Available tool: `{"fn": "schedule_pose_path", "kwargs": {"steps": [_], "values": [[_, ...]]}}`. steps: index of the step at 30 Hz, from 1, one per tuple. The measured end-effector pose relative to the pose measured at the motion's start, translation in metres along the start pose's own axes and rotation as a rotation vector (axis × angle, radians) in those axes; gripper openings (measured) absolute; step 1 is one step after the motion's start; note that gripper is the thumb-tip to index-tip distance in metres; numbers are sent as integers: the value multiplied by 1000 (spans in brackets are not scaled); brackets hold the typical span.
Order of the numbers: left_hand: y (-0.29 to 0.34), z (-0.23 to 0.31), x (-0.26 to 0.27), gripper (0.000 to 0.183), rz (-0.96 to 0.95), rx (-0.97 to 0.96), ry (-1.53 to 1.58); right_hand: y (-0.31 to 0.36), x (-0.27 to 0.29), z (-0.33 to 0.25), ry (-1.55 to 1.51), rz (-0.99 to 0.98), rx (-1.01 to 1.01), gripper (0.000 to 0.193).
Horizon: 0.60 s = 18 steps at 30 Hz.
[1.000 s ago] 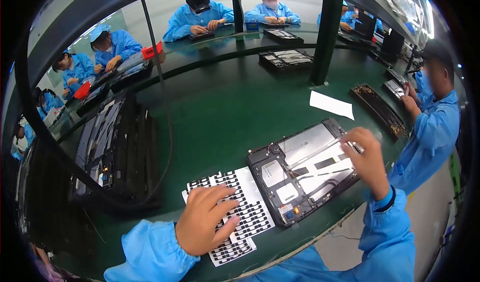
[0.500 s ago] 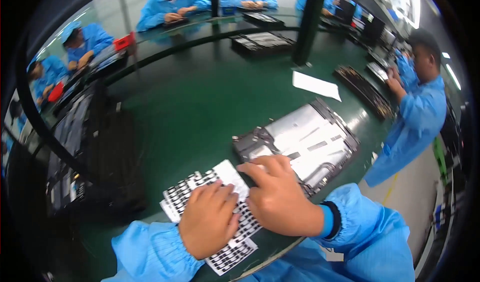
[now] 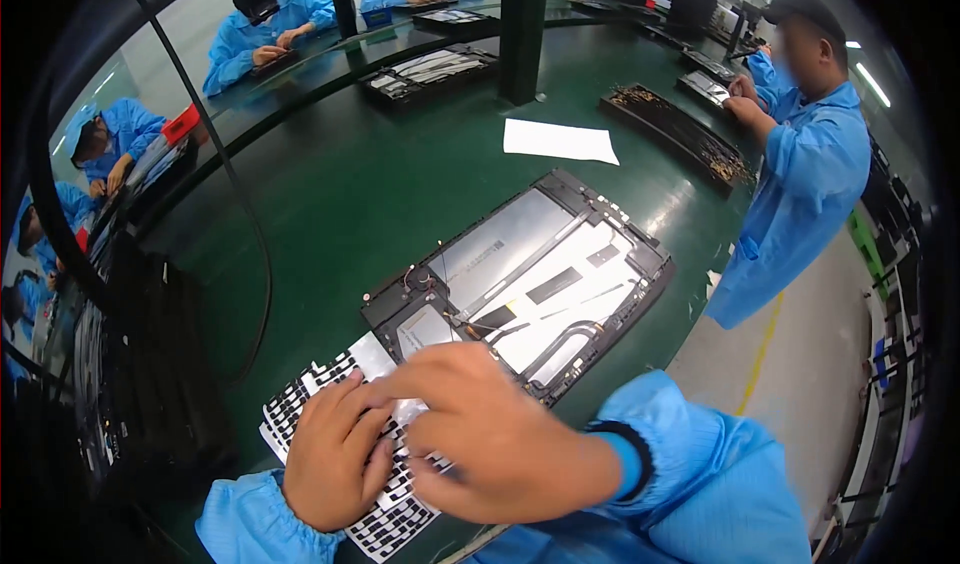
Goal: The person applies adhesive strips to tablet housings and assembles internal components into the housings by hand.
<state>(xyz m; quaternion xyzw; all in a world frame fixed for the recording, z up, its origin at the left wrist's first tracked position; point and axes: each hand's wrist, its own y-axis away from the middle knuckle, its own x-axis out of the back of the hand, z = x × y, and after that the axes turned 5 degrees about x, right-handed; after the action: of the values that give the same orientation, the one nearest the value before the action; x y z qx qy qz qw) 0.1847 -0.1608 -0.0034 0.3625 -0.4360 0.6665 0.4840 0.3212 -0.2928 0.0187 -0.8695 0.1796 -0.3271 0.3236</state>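
Note:
White sheets point(image 3: 390, 532) with rows of small black pieces, which look like stickers, lie overlapped at the table's near edge. My left hand point(image 3: 335, 454) lies flat on them, fingers stretched out. My right hand point(image 3: 505, 444) is over the sheets' right part, slightly smeared by motion. Its fingers are bent together close to my left fingertips; a pale glossy bit shows by them, but what they hold is hidden. Just beyond my right hand is an opened, laptop-like device point(image 3: 555, 284) with a black frame, silver plates and thin cables.
A white paper point(image 3: 560, 141) lies beyond the device. A long dark tray point(image 3: 680, 134) of small parts stands at the right, near a standing person in blue point(image 3: 810, 164). A black post point(image 3: 522, 34) rises from the table. Dark stacked units point(image 3: 165, 364) and a hanging cable point(image 3: 262, 254) are on the left.
The view has swung, so the scene sits further left and lower. My right hand has come closer to my left fingertips, its fingers more curled. My left hand stays on the sheets.

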Motion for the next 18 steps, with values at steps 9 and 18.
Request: {"fn": "schedule_pose_path", "kwargs": {"steps": [9,18], "values": [[-33,49,12,48,-22,-187,31,52,112,17,-108,169,-641,3],[-59,57,-19,24,69,-607,-93,49,101,27,110,-114,-504,4]]}}
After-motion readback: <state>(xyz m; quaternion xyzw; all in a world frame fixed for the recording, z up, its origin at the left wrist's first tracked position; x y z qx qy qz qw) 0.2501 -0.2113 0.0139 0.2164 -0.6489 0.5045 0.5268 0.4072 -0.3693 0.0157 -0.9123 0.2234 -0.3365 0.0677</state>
